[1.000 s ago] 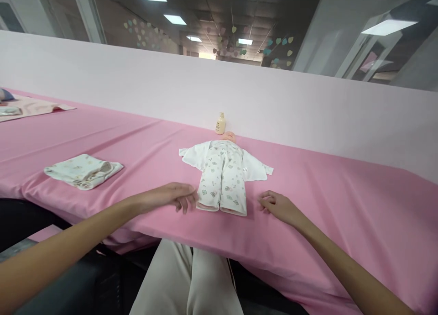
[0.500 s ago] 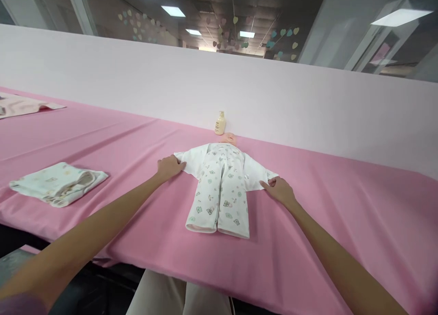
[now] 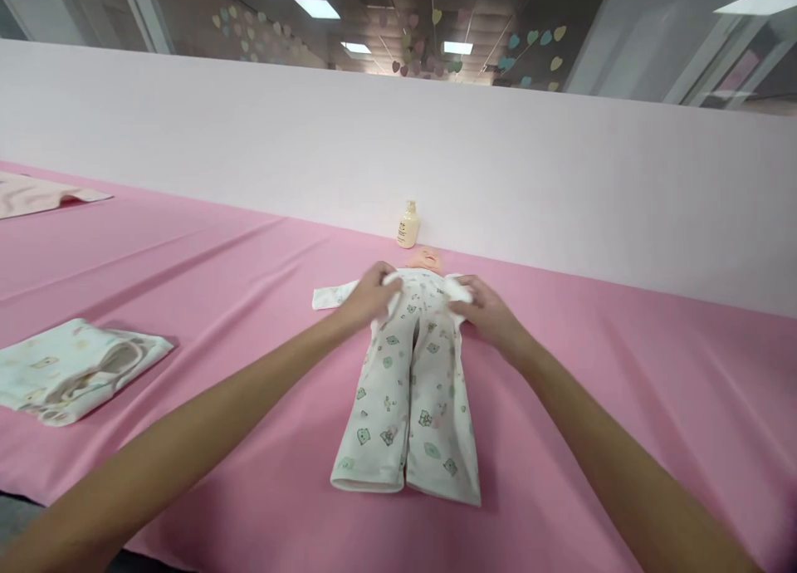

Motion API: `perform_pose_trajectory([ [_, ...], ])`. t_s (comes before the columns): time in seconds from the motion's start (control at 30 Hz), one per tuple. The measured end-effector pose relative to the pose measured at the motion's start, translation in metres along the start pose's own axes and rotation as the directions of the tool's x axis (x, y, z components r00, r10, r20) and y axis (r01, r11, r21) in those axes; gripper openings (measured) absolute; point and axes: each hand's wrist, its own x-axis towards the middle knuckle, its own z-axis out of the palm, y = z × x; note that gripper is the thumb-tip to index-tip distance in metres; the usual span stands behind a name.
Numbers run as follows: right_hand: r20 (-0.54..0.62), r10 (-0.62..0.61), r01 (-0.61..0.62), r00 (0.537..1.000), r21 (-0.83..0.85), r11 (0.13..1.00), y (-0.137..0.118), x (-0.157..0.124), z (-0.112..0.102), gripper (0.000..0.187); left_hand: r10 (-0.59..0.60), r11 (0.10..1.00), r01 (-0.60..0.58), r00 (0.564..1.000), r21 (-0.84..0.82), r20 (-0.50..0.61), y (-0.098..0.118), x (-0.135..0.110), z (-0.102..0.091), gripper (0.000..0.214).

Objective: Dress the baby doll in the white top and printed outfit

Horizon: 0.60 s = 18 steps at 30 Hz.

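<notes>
A baby outfit (image 3: 389,390) with plain white sleeves and animal-print legs lies flat, legs towards me; whether it is one piece I cannot tell. A doll's head (image 3: 427,259) shows just above its top edge. My left hand (image 3: 372,295) is closed, pinching white fabric by the outfit's upper left side. Past that hand, the left sleeve (image 3: 330,296) stretches out to the left. On the upper right, my right hand (image 3: 489,307) grips bunched white cloth between thumb and fingers. Both hands are slightly blurred.
A cream pump bottle (image 3: 408,227) stands behind the doll's head, by the white wall (image 3: 249,133). A folded printed baby garment (image 3: 68,365) rests at left, and a pale pink cloth (image 3: 43,195) farther back. Pink sheeting (image 3: 591,440) with creases covers the table.
Both hands have moved inward from the sleeve ends to the outfit's upper sides. The right sleeve no longer lies spread out. My view has come closer to the outfit.
</notes>
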Motion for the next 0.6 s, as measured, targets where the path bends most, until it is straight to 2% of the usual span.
perform_pose_trajectory([
  [0.07,0.155,-0.107,0.147,0.982,-0.274,0.950,-0.007,-0.006,0.026,0.029,0.044,0.995,-0.057,0.987,0.080,0.153,0.012,-0.017,0.020,0.019],
  [0.13,0.239,-0.177,0.264,0.955,-0.405,0.875,-0.002,-0.020,0.038,0.019,0.102,0.982,-0.140,0.957,0.125,0.272,0.013,-0.038,0.024,0.021],
  [0.2,0.230,-0.185,0.268,0.955,-0.417,0.868,0.008,-0.036,0.036,0.025,0.123,0.976,-0.173,0.940,0.133,0.319,0.005,-0.055,0.015,0.023],
  [0.3,0.109,-0.144,0.175,0.984,-0.374,0.911,0.018,-0.050,0.019,0.035,0.116,0.985,-0.153,0.928,0.079,0.353,-0.007,-0.063,-0.007,0.032],
  [0.37,0.022,-0.127,0.127,0.992,-0.337,0.933,0.020,-0.048,0.009,0.035,0.115,0.990,-0.135,0.934,0.037,0.337,-0.013,-0.060,-0.017,0.037],
  [0.47,-0.063,-0.130,0.106,0.990,-0.293,0.950,0.014,-0.034,0.004,0.035,0.097,0.993,-0.109,0.976,0.053,0.193,-0.023,-0.058,-0.020,0.039],
  [0.53,-0.069,-0.139,0.112,0.988,-0.308,0.945,0.007,-0.023,0.007,0.035,0.101,0.986,-0.113,0.990,0.119,0.097,-0.035,-0.061,-0.018,0.039],
  [0.6,-0.028,-0.148,0.128,0.989,-0.364,0.922,-0.001,-0.013,0.015,0.036,0.133,0.970,-0.141,0.990,0.197,0.055,-0.050,-0.067,-0.016,0.040],
])
